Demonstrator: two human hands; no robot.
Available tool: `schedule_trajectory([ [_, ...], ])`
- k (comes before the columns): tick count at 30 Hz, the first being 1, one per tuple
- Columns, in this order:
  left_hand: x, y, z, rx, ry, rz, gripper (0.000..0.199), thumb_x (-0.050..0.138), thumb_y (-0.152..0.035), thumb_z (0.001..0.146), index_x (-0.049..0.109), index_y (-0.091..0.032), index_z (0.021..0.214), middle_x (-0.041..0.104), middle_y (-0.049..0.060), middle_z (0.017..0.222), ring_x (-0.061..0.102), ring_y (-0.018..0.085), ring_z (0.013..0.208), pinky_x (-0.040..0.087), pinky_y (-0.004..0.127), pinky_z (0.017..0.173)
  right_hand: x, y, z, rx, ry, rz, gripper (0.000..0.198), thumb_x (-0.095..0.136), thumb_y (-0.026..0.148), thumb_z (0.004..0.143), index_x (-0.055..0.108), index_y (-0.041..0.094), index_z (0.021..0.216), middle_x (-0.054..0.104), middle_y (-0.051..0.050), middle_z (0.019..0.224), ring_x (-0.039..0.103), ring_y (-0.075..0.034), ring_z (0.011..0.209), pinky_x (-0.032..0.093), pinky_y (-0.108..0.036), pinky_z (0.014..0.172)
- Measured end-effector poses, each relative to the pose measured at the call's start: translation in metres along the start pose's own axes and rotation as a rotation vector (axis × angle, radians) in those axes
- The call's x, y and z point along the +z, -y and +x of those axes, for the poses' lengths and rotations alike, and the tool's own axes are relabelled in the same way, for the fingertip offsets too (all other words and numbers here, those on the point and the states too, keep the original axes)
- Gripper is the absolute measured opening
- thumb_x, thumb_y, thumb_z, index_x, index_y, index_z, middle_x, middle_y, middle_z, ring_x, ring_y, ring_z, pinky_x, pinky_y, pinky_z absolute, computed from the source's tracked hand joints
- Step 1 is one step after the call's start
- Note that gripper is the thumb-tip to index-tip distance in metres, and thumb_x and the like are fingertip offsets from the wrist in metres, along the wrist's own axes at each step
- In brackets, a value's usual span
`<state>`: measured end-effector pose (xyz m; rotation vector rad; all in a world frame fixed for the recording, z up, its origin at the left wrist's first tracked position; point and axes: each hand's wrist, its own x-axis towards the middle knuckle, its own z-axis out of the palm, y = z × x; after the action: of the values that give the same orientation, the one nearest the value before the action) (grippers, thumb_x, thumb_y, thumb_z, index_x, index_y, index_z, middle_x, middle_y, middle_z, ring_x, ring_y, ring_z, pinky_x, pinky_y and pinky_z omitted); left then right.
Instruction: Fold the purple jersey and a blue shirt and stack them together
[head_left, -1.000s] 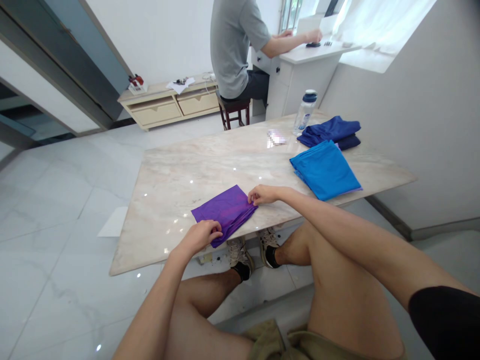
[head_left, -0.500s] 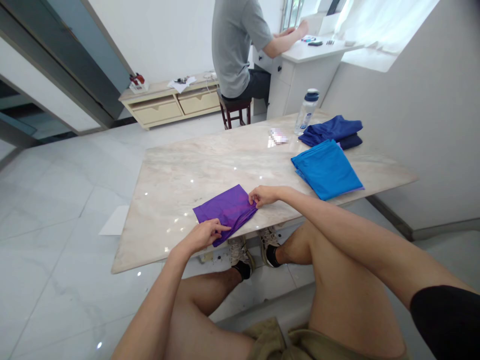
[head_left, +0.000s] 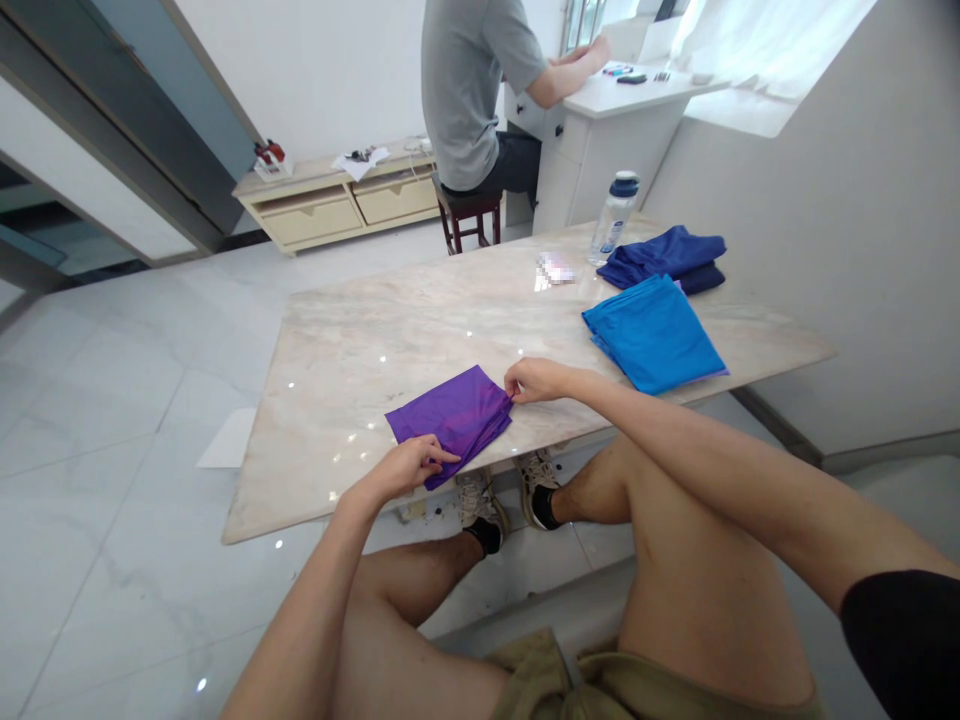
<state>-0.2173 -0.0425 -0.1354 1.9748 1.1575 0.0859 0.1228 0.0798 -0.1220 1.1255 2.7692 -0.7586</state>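
Fingers, right hand: thumb and forefinger brought narrow, pinching the right-hand corner of the purple cloth. Left hand: forefinger stretched out, its tip laid on the cloth's near side; the others curled. Whether my left thumb grips a layer beneath, I cannot tell.

Purple cloth, one, folded: lying flat on the table, left of the middle of its near edge, lowest corner reaching that edge. Several layers show along the side facing me; the upper face is mostly smooth, with a faint sheen.

Handling, as I judge it: light, soft, thin, without stiffness of its own; probably a little slippery, layer upon layer. Hardly fragile, though the folds could slide apart or crease if dragged by one ply. Woven or thin plastic: cannot tell.

Best hold: the layered corners, all plies pinched together between thumb and forefinger, with a flat fingertip as a weight on the near side. A lone top layer makes a poor grip.

Also on the table: blue cloth, folded, by the near edge toward the right end; dark blue cloth, bunched, just behind it; bottle, upright, close to the far edge.
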Motion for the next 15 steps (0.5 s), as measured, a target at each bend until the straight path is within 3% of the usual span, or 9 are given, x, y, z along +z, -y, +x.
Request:
schedule_trajectory([
  [5,0.001,0.003,0.001,0.014,0.001,-0.004,0.039,0.067,-0.021,0.089,0.089,-0.030,0.120,0.072,0.007,0.101,0.066,0.021,0.087,0.055,0.032,0.083,-0.005,0.008,-0.015,0.002,-0.069,-0.081,0.013,0.075,0.017,0.090,0.083,0.020,0.099,0.084,-0.009,0.104,0.073,-0.026,0.095,0.046,-0.030,0.080],
  [15,0.003,0.007,0.003,0.002,0.022,0.032,0.041,0.063,-0.017,0.091,0.089,-0.027,0.120,0.067,0.006,0.098,0.064,0.019,0.086,0.053,0.031,0.084,0.001,0.017,-0.041,0.040,-0.025,-0.214,0.011,0.070,0.022,0.094,0.079,0.020,0.100,0.084,-0.008,0.109,0.075,-0.025,0.093,0.039,-0.030,0.072],
])
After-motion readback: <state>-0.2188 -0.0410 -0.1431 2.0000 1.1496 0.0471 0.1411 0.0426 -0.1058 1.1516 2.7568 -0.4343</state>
